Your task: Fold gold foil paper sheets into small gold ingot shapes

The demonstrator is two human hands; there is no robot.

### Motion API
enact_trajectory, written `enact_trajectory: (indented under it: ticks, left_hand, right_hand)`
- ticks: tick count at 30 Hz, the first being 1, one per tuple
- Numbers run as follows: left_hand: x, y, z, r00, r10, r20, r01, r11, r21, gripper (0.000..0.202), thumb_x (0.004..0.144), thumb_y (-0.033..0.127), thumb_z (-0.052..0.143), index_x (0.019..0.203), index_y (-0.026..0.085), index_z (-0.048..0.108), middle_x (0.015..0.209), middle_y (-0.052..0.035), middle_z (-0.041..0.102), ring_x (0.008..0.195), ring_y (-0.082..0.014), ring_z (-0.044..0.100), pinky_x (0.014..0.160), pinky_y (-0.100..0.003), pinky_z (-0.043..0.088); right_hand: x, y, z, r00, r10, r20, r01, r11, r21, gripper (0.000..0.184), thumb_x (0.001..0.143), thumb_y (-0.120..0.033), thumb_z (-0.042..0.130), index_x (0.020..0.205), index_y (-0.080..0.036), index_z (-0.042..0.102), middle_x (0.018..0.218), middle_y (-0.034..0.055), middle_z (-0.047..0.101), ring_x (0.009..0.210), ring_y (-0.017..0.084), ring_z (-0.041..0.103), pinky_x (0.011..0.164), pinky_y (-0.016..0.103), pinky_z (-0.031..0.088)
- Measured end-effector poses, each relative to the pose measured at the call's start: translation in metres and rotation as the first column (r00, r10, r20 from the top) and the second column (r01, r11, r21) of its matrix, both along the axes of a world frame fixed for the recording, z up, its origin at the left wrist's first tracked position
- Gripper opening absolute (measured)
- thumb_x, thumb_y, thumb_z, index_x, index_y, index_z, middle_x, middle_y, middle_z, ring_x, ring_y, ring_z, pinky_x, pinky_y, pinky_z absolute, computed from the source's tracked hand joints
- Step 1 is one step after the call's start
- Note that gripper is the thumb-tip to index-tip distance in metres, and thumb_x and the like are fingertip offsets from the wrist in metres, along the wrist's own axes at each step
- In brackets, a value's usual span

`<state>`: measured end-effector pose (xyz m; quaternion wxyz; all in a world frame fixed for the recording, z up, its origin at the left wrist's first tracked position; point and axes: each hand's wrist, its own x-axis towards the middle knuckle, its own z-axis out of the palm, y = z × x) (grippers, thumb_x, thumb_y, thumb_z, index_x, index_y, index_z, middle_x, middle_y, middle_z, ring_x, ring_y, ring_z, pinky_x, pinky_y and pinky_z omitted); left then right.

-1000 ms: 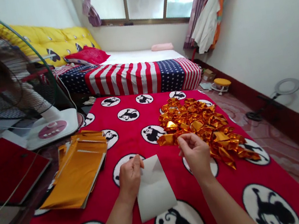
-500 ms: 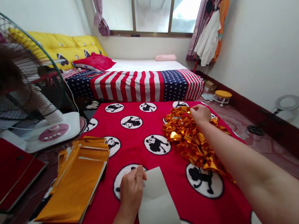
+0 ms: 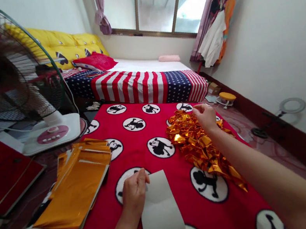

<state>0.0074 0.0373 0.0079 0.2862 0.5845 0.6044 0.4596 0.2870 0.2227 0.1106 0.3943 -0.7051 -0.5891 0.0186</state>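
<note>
A sheet of pale paper [image 3: 160,208] with a faint crease across it lies on the red cloth with monkey prints [image 3: 178,173]. My left hand [image 3: 135,188] is closed beside the sheet's upper left edge; its curled fingers hide whatever is in them, if anything. Farther off to the right, my right hand [image 3: 206,116] hovers at the far edge of a heap of folded shiny gold paper pieces [image 3: 192,135], fingers bent and slightly apart, nothing visible in them. My forearm covers part of the heap's right side. Flat gold foil sheets [image 3: 74,187] lie stacked on the left.
A running electric fan [image 3: 52,134] stands at the left beside a red board-like panel [image 3: 3,172]. Behind the cloth is a bed with a flag-patterned cover [image 3: 136,87]. A yellow stool [image 3: 227,96] and a ring-topped stand [image 3: 292,105] are near the right wall.
My right forearm has shifted to the right, uncovering more of the heap's near end, and the right fingers have loosened at its far edge. The left hand and pale sheet stay put.
</note>
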Motion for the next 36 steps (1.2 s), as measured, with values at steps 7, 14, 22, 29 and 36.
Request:
enact_trajectory:
  ticks: [7,14,22,29,36]
  left_hand:
    - [-0.004,-0.001,-0.002,0.98,0.068,0.184,-0.069,0.998,-0.002,0.055,0.094,0.052,0.031,0.059,0.018,0.056,0.047,0.0032,0.038,0.044,-0.0113,0.039,0.045,-0.024,0.028]
    - [-0.006,-0.001,-0.003,0.953,0.129,0.276,-0.132,0.991,-0.007,0.054,0.094,0.053,0.033,0.061,0.017,0.058,0.049,0.0024,0.042,0.045,-0.0107,0.04,0.044,-0.023,0.029]
    - [-0.005,0.002,0.002,0.954,0.128,0.271,-0.138,0.99,0.02,0.055,0.093,0.053,0.035,0.06,0.016,0.059,0.049,0.0014,0.043,0.046,-0.0108,0.042,0.046,-0.024,0.03]
    - [-0.006,0.002,-0.002,0.942,0.144,0.304,-0.151,0.989,-0.002,0.055,0.092,0.055,0.035,0.061,0.016,0.058,0.048,0.0023,0.043,0.044,-0.0102,0.04,0.043,-0.023,0.028]
    - [-0.008,0.003,-0.004,0.96,0.126,0.251,-0.134,0.991,0.014,0.057,0.093,0.056,0.033,0.061,0.016,0.06,0.049,0.0015,0.047,0.045,-0.0104,0.044,0.044,-0.022,0.032]
  right_hand:
    - [-0.08,-0.178,-0.017,0.776,0.616,-0.135,-0.631,0.754,-0.181,0.027,0.08,-0.029,0.064,0.107,-0.024,0.066,0.099,0.0047,0.068,0.088,0.02,0.063,0.08,0.031,0.048]
    - [-0.075,-0.25,-0.071,0.909,0.326,-0.26,-0.404,0.84,-0.361,0.047,0.079,-0.034,0.064,0.124,-0.021,0.056,0.112,0.0091,0.062,0.101,0.026,0.06,0.088,0.037,0.048]
    - [-0.063,-0.302,-0.079,0.915,0.323,-0.24,-0.4,0.793,-0.459,0.045,0.068,-0.023,0.07,0.113,-0.026,0.062,0.102,0.0043,0.064,0.088,0.023,0.06,0.076,0.032,0.049]
    - [-0.081,-0.252,-0.073,0.925,0.304,-0.229,-0.37,0.858,-0.356,0.037,0.083,-0.028,0.056,0.12,-0.02,0.057,0.089,0.0047,0.069,0.08,0.022,0.065,0.073,0.032,0.046]
    - [-0.117,-0.228,-0.084,0.912,0.29,-0.291,-0.393,0.823,-0.41,0.044,0.068,-0.018,0.065,0.112,-0.023,0.06,0.064,-0.0029,0.066,0.064,0.019,0.064,0.058,0.025,0.038]
